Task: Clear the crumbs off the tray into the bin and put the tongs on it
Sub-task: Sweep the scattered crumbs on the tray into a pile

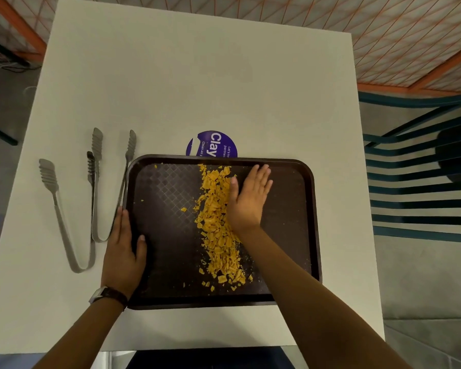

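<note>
A dark brown tray (168,187) lies on the white table. Orange-yellow crumbs (217,222) form a long band down its middle, with a few stray bits to the left. My right hand (248,198) lies flat on the tray, fingers together, its edge against the right side of the crumb band. My left hand (123,251) grips the tray's left rim, thumb on the inside. Two metal tongs lie on the table left of the tray: one pair (61,217) farther left, the other (97,187) beside the rim. No bin is in view.
A round purple sticker (213,143) sits on the table just beyond the tray's far rim. A blue slatted chair (421,187) stands to the right of the table. The table edge (197,347) runs close to my body.
</note>
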Demonstrator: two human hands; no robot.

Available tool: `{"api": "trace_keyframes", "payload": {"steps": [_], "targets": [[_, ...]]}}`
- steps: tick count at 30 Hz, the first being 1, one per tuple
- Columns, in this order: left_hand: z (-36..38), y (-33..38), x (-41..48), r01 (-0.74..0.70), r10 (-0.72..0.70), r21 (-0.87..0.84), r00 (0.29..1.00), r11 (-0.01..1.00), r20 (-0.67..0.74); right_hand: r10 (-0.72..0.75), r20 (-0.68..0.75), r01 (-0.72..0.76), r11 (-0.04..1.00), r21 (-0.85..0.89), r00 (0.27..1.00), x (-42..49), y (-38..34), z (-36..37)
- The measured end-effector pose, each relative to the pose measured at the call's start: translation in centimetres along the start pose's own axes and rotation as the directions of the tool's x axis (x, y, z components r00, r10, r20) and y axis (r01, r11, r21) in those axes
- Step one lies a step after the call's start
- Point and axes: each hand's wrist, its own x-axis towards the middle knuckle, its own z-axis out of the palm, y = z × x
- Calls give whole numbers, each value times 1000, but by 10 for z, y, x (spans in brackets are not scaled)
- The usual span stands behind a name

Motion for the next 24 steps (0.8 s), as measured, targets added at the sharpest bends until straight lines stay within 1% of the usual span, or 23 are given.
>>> {"api": "trace_keyframes", "payload": {"steps": [2,3,4,5,7,9,10,11,13,15,17,19,21,22,24], "targets": [[0,1,-1,3,-3,-1,1000,1000,-8,-187,128,186,982,18,974,-10,-1,2],[0,1,-1,3,-3,-2,1000,1000,-9,-271,181,264,963,61,946,-13,-1,1],[-1,1,-1,5,-5,-4,1000,1000,-7,-332,216,312,942,123,918,-17,-1,-1],[0,1,-1,7,-7,-6,1000,1000,-4,-369,235,328,925,193,899,-20,0,-4],[-1,2,0,9,-9,-15,1000,1000,0,-395,225,319,896,310,891,-20,1,-13],[-2,2,1,4,-4,-15,1000,1000,6,-444,186,370,869,328,877,-13,2,-21],[-2,2,1,-8,8,-13,1000,1000,12,-494,197,425,852,305,847,-6,2,-25],[-2,2,1,-25,25,-10,1000,1000,17,-557,237,493,824,278,796,2,1,-26],[-2,1,2,-49,49,-11,998,999,24,-663,358,625,746,232,658,19,-5,-25],[-1,2,2,-52,52,-12,998,999,24,-709,457,717,669,195,537,33,-12,-21],[-1,2,2,-48,49,-19,999,999,18,-717,535,779,606,161,447,43,-16,-15],[-1,1,3,-31,32,-42,999,999,15,-714,585,825,550,128,385,49,-15,-11],[-1,2,3,-18,18,-63,1000,998,5,-712,593,842,529,103,376,52,-10,-10],[-1,3,3,-16,15,-69,1000,997,-2,-714,581,838,538,95,392,51,-8,-11],[1,2,1,-11,10,-78,1000,997,-15,-709,543,802,588,101,451,45,-4,-14]]}}
